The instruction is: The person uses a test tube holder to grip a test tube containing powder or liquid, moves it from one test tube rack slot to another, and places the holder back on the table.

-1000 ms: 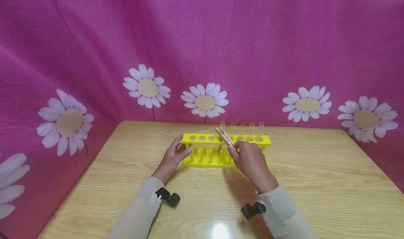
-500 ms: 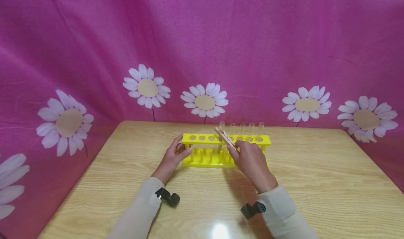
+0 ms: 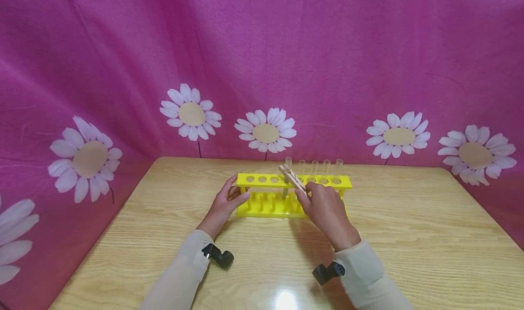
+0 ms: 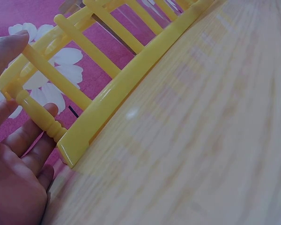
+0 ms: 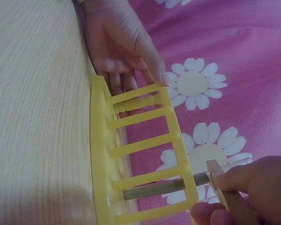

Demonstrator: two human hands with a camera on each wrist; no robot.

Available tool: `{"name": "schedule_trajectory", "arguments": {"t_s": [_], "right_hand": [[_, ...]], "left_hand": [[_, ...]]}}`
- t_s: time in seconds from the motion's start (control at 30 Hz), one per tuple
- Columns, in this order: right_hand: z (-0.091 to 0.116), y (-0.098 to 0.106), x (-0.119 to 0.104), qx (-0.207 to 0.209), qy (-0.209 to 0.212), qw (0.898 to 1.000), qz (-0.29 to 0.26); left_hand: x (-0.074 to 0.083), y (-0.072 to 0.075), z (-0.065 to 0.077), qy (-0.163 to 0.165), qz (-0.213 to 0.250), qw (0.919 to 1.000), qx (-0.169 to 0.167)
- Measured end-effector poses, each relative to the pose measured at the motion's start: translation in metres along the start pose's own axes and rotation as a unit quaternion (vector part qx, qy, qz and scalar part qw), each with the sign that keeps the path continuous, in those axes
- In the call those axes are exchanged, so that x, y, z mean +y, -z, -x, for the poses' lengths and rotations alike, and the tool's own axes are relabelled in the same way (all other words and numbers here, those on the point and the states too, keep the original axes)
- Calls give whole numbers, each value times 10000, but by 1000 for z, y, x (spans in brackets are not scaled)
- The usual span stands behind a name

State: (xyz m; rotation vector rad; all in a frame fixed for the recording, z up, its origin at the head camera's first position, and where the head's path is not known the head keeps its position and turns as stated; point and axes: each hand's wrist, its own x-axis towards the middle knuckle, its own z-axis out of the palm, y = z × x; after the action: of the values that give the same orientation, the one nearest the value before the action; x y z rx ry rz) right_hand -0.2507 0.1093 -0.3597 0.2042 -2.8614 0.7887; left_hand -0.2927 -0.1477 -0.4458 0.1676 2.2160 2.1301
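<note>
My left hand [image 3: 223, 205] holds the left end of a yellow test tube rack [image 3: 266, 213]. Its thumb lies at the top bar, and its fingers reach behind the end post [image 4: 35, 110] in the left wrist view. With my right hand [image 3: 327, 210] I grip a wooden test tube holder [image 3: 292, 179] above the rack. The holder's tip is at a glass test tube [image 3: 288, 161], which stands through the top bar. Greyish contents [image 5: 154, 189] show in that tube in the right wrist view. My right fingers partly hide the holder's rear end.
Several other clear test tubes [image 3: 314, 165] stand in the right half of the rack. The rack rests on a wood-grain table [image 3: 262, 264]. Behind and to the sides hangs a magenta cloth [image 3: 327, 64] printed with white daisies.
</note>
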Motion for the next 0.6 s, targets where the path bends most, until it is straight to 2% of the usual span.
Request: {"name": "schedule_trajectory", "arguments": {"t_s": [0.6], "right_hand": [[0,-1,2,72,92,9999,-44]], "left_hand": [[0,0,0,-17,53,10000,-20]]}}
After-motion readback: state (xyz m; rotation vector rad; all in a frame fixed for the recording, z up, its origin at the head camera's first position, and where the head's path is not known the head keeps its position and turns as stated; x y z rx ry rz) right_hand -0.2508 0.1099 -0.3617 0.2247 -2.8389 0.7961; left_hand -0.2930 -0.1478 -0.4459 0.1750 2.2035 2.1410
